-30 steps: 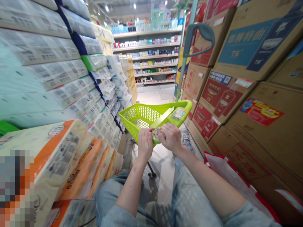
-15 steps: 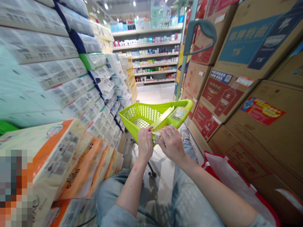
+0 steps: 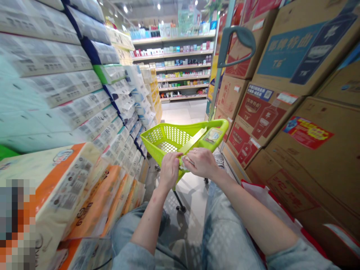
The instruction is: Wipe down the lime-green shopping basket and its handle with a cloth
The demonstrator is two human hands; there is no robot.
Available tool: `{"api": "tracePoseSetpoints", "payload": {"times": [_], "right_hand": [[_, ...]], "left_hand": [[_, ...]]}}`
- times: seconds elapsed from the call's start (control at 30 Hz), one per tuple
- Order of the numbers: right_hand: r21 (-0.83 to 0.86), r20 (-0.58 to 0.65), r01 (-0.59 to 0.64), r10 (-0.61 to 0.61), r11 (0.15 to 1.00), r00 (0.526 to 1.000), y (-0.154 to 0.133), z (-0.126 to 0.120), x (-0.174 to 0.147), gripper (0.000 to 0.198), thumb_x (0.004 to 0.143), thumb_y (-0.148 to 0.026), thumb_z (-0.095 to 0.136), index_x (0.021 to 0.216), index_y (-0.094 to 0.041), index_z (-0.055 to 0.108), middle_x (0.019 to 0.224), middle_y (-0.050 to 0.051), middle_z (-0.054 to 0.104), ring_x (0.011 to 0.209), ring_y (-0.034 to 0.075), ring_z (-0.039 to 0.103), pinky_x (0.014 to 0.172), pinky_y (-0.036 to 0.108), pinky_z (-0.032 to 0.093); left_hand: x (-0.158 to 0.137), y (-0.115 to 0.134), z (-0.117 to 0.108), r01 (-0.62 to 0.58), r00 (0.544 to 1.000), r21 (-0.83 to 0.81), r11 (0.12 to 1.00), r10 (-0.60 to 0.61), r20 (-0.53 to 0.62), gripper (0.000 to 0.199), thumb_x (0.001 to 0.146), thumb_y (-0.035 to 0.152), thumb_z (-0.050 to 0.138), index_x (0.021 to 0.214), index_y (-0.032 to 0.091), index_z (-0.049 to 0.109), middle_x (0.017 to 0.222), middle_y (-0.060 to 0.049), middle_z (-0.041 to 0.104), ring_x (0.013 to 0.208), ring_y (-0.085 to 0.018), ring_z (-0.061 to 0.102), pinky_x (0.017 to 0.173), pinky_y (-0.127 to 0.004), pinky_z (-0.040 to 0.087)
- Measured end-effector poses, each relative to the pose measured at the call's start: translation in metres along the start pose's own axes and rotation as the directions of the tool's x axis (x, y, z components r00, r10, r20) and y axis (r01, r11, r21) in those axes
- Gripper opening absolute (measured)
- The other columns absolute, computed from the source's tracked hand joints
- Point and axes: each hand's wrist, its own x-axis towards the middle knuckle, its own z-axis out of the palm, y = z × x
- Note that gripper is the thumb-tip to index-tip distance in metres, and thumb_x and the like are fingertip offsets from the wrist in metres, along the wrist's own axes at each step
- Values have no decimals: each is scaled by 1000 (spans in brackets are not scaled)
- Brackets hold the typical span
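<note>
Seemingly handling a crumpled wad (image 3: 184,164), gripped between left hand (image 3: 170,168) and right hand (image 3: 202,163) by the shopping cart (image 3: 201,126) rim; next needs steadiness.

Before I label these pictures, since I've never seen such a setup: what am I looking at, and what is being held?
No machine here: these are a person's bare left hand and right hand. Every picture comes from one camera worn on the head, looking forward and down. The hands pinch a small pale crumpled item, too covered to identify, in front of a lime-green shopping cart standing on the floor. Stacked tissue packs line the left side, and printed cardboard boxes the right.
</note>
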Motion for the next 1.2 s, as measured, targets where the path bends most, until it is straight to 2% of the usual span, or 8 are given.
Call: {"api": "tracePoseSetpoints", "payload": {"times": [0.13,0.23,0.4,0.53,0.7,0.9,1.03,1.2], "right_hand": [[35,-17,37,-36,999,999,11,0,-2,33,88,-32,47,59,-18,56,60,1,59,60,12,50,61,27,28],[47,-23,45,-44,998,999,14,1,-5,33,89,-32,45,60,-18,55,60,1,57,62,13,49,62,27,29],[-33,-159,-148,141,988,977,-3,4,-16,29,91,-32,43,71,-17,56,74,5,60,78,19,50,74,31,33],[-91,-163,-255,238,963,957,-22,3,-22,21,91,-29,44,84,-17,59,87,8,61,89,21,48,85,34,33],[-193,-133,-249,226,949,965,-24,4,-16,24,89,-30,46,72,-18,57,76,6,61,81,21,48,79,33,31],[-165,-91,-191,177,968,980,-9,2,-9,28,87,-30,47,63,-19,56,67,3,62,70,17,49,67,31,26],[-164,-113,-197,180,967,977,-8,-1,-13,29,89,-30,45,65,-19,56,68,3,62,72,17,49,69,31,27],[-240,-112,-272,252,932,961,-24,-4,-20,22,90,-30,45,77,-17,59,80,7,60,83,21,48,79,33,30]], "left_hand": [[2,-21,4,24,999,-24,999,-26,-47,41,97,34,20,106,18,57,113,-8,59,117,-17,48,104,-39,33],[0,-25,10,44,998,-6,999,-44,-48,38,96,33,21,109,18,54,117,-9,57,121,-17,44,106,-38,32],[-2,-15,15,61,995,32,998,-58,-82,37,96,31,19,107,18,52,115,-9,56,120,-17,44,105,-38,33],[-2,-13,14,71,995,59,996,-67,-69,37,97,30,18,107,18,52,115,-9,55,119,-17,45,103,-38,35],[-2,-13,12,76,997,107,991,-72,-41,37,97,29,19,108,19,53,116,-8,56,118,-17,46,101,-37,36],[-2,-8,13,73,997,138,988,-70,-23,36,96,28,21,108,19,53,116,-8,57,118,-17,46,100,-36,37],[-4,-3,15,71,997,131,989,-67,-39,34,96,27,23,108,19,54,116,-8,57,118,-17,46,100,-37,37],[-6,3,19,90,995,140,986,-84,-54,34,96,27,23,108,19,53,116,-8,57,118,-18,45,101,-38,35]]}}
